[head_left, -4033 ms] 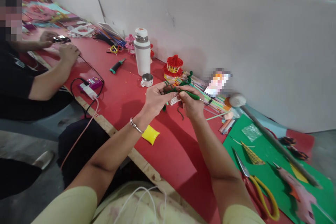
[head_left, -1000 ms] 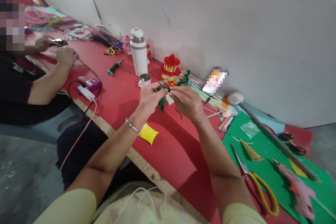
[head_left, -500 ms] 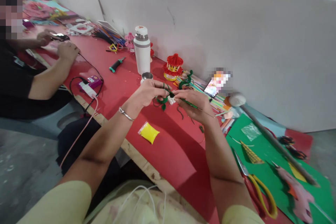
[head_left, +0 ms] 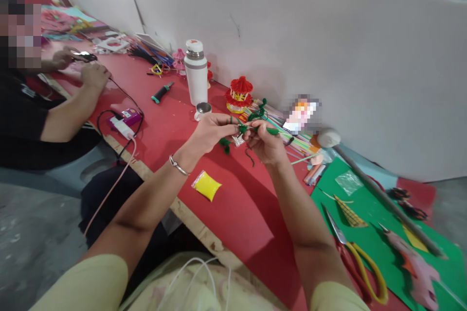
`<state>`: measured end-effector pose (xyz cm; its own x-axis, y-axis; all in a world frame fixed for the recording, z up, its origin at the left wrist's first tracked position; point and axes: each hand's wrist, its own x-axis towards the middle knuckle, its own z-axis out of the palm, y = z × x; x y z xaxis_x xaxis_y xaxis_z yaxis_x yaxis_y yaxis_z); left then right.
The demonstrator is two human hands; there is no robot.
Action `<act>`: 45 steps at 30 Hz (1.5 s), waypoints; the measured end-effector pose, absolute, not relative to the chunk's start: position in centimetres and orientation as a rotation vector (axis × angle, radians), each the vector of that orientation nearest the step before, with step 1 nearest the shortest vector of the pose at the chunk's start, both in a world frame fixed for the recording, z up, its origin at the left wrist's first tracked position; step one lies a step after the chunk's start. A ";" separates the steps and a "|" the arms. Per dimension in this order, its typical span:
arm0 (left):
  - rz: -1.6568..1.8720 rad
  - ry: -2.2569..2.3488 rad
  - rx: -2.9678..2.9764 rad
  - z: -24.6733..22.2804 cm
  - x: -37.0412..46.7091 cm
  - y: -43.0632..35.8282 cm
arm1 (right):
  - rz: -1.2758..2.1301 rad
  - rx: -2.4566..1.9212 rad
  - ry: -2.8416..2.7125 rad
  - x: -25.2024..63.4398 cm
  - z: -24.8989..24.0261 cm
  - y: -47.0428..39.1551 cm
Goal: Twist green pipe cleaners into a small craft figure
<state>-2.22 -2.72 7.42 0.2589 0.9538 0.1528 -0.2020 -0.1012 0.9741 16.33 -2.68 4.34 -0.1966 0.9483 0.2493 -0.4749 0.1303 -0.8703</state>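
My left hand (head_left: pixel 212 131) is closed in a pinch on a small piece of dark green yarn work (head_left: pixel 242 129). A green strand loops over its index finger. My right hand (head_left: pixel 268 145) grips a slim crochet hook (head_left: pixel 272 131) with a green grip and thin metal ends. Its metal tip meets the yarn work between the two hands. Below the fingers a green curled piece (head_left: pixel 225 146) hangs or lies; which of these I cannot tell. Beside it is a small whitish heap (head_left: pixel 238 140). Behind my hands lies another green curly piece (head_left: pixel 258 112).
Across the red tabletop (head_left: pixel 241 214) are a yellow packet (head_left: pixel 206 185), white flask (head_left: pixel 196 75), metal-lined cup (head_left: pixel 203 110), red-yellow pavilion model (head_left: pixel 240 95) and phone (head_left: pixel 301 114). Scissors (head_left: pixel 355 257) and a pink glue gun (head_left: pixel 410 265) lie right. A co-worker's hands (head_left: pixel 95 74) are at left.
My right hand has rolled over, palm now turned up, and the hook has swung from slanting down right to nearly level. My left hand stays pinched on the yarn work.
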 end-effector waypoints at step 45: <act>1.128 0.537 1.004 6.4 -2.0 -3.0 | 0.936 -0.526 -1.516 18.7 3.8 -1.7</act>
<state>-1.96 -3.02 6.43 0.3731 0.9200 0.1199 -0.4869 0.0841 0.8694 18.69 -1.70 3.75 -0.1802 0.7797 0.5997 -0.1861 0.5716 -0.7991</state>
